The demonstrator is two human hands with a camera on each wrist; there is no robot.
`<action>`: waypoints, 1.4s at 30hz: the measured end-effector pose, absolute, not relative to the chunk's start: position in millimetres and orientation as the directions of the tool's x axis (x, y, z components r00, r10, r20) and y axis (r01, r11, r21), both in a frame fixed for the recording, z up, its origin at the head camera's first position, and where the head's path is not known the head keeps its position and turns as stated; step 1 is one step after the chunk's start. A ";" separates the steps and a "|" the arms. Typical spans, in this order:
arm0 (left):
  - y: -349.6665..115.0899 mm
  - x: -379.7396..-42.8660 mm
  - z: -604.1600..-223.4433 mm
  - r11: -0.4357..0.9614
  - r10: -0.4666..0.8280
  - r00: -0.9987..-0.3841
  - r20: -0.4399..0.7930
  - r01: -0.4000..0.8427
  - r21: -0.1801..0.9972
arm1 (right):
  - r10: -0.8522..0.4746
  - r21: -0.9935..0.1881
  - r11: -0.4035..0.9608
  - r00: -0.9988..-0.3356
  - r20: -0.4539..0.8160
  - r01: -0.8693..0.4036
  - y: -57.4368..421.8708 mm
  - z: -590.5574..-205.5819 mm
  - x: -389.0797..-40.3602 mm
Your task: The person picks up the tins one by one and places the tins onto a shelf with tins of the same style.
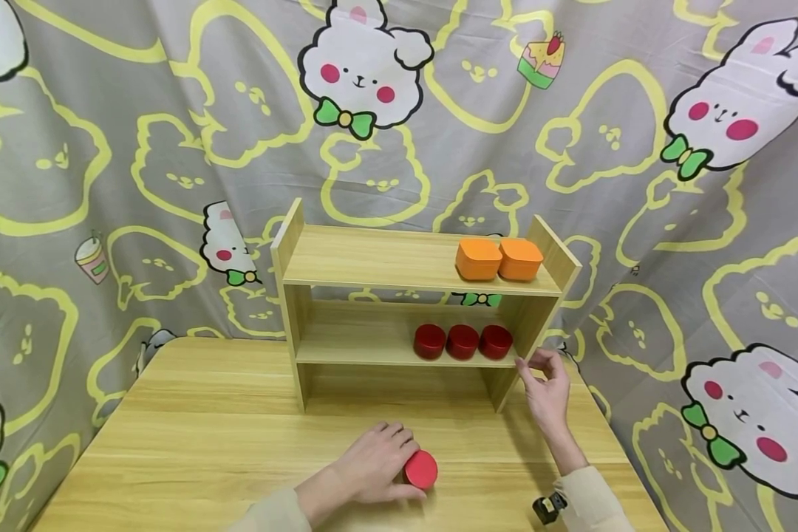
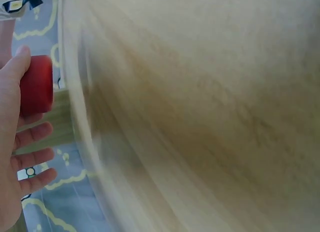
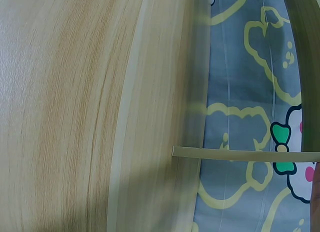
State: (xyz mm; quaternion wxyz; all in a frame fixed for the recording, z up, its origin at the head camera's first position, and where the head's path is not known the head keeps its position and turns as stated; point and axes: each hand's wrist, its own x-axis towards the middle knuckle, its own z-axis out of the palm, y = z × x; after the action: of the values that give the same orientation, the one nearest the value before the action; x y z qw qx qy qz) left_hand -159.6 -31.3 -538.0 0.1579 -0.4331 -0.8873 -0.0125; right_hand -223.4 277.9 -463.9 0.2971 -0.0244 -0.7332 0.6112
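My left hand [image 1: 380,464] is low over the table and holds a red cylinder [image 1: 422,470] between thumb and fingers. In the left wrist view the red cylinder [image 2: 37,85] sits against the thumb, with the other fingers [image 2: 34,159] spread below it. My right hand [image 1: 548,388] grips the front edge of the right side panel of a wooden shelf [image 1: 359,347], thumb at the front. Only a sliver of that hand shows at the edge of the right wrist view. Three dark red cylinders [image 1: 462,342] stand in a row on the middle board, at its right end.
Two orange rounded boxes [image 1: 479,259] sit side by side at the right of the top board. The shelf stands at the back of the wooden table [image 1: 193,428]. A patterned grey curtain [image 1: 173,148] hangs behind. A small black device [image 1: 549,508] is at the right wrist.
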 end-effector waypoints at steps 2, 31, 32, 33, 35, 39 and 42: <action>-32.3 -160.7 -536.9 0.624 0.764 -0.576 0.290 0.774 -0.107 | 0.397 -0.909 0.253 -0.821 0.410 -0.332 277.9 -464.3 -223.3; -42.5 -175.7 -481.8 0.654 0.709 -0.530 0.466 0.741 -0.153 | 0.392 -0.906 0.244 -0.819 0.418 -0.346 278.5 -464.9 -222.9; -43.2 -176.2 -479.3 0.656 0.707 -0.532 0.467 0.740 -0.149 | 0.395 -0.906 0.244 -0.818 0.418 -0.345 278.5 -464.8 -222.8; -43.5 -176.9 -477.3 0.656 0.705 -0.533 0.469 0.741 -0.144 | 0.396 -0.907 0.244 -0.818 0.417 -0.345 278.4 -464.6 -222.6; -44.3 -178.3 -472.8 0.658 0.700 -0.533 0.476 0.740 -0.140 | 0.399 -0.907 0.245 -0.817 0.417 -0.343 278.2 -464.3 -222.3; -45.1 -182.0 -464.8 0.660 0.685 -0.516 0.514 0.738 -0.139 | 0.396 -0.903 0.259 -0.815 0.422 -0.342 277.5 -463.5 -221.1; -46.2 -184.6 -458.2 0.659 0.672 -0.499 0.547 0.740 -0.134 | 0.392 -0.899 0.263 -0.813 0.431 -0.350 276.6 -462.9 -220.1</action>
State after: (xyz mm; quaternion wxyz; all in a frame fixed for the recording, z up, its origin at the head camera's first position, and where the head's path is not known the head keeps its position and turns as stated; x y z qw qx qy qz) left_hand -184.6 -46.2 -458.2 0.2888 -0.4084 -0.8639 -0.0590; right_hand -220.1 276.6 -462.9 0.3056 -0.0146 -0.7336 0.6068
